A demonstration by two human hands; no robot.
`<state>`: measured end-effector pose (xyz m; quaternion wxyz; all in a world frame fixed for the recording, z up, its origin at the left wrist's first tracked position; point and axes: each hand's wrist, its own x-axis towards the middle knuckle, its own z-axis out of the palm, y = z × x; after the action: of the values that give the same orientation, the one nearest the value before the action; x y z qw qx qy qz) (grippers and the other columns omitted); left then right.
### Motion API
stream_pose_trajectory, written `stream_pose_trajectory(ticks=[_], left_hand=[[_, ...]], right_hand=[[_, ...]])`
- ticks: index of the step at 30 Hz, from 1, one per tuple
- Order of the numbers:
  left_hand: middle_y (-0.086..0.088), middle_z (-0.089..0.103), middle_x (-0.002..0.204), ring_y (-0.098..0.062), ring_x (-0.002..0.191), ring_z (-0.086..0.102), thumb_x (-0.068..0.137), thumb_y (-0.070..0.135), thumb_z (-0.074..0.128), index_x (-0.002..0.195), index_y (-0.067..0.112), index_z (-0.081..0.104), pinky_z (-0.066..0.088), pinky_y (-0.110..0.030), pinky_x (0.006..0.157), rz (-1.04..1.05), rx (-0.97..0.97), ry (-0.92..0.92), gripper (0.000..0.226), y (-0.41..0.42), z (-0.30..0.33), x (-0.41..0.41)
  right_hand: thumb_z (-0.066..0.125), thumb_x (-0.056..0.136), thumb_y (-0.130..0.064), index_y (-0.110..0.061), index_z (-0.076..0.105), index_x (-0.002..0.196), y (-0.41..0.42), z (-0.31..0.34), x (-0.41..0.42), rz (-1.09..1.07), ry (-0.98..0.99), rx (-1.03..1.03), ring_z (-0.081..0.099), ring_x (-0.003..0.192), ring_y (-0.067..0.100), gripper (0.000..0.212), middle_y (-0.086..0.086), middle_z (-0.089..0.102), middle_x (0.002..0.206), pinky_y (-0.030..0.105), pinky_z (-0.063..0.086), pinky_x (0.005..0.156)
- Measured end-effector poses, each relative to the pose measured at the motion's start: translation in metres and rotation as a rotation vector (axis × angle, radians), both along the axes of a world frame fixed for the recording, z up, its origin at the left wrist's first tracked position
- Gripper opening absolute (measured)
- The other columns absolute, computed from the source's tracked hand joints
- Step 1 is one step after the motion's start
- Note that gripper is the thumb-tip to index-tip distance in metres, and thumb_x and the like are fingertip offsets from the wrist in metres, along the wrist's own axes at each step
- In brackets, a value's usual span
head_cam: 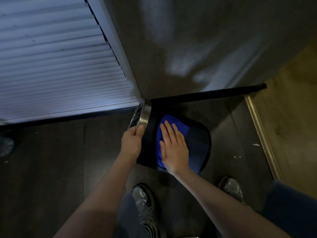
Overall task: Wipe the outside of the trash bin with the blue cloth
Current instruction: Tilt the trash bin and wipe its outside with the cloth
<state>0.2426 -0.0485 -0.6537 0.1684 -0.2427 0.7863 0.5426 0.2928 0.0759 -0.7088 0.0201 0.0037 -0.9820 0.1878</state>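
Note:
A black trash bin with a silver metal rim lies tipped on its side on the dark floor, its open mouth facing left. My left hand grips the silver rim, thumb over the outside. The blue cloth is spread on the bin's upper side. My right hand lies flat on the cloth with straight fingers, pressing it against the bin and covering most of it.
A window with white blinds fills the left, a grey wall meets it in the corner behind the bin. A metal floor strip runs along the right beside tan flooring. My two shoes stand just below the bin.

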Motion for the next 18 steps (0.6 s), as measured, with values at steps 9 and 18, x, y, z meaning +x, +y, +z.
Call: stream_pose_trajectory(ticks=[9, 18], left_hand=[[-0.024, 0.065, 0.093, -0.039, 0.094, 0.061, 0.096, 0.038, 0.033, 0.083, 0.01, 0.064, 0.046, -0.052, 0.094, -0.099, -0.063, -0.005, 0.044, 0.002, 0.004, -0.002], [-0.016, 0.053, 0.073, -0.022, 0.073, 0.047, 0.097, 0.013, 0.035, 0.073, 0.002, 0.056, 0.037, -0.034, 0.074, -0.12, -0.008, 0.045, 0.034, 0.008, 0.008, -0.004]], right_hand=[[0.021, 0.099, -0.031, -0.025, 0.037, 0.138, 0.013, 0.013, -0.122, -0.204, -0.425, -0.409, 0.044, 0.128, 0.025, 0.043, 0.003, 0.044, 0.143, 0.033, 0.033, 0.102], [0.023, 0.098, -0.026, -0.02, 0.038, 0.138, -0.011, 0.03, -0.102, -0.075, -0.193, -0.351, 0.039, 0.133, 0.022, 0.043, 0.001, 0.04, 0.147, 0.035, 0.033, 0.108]])
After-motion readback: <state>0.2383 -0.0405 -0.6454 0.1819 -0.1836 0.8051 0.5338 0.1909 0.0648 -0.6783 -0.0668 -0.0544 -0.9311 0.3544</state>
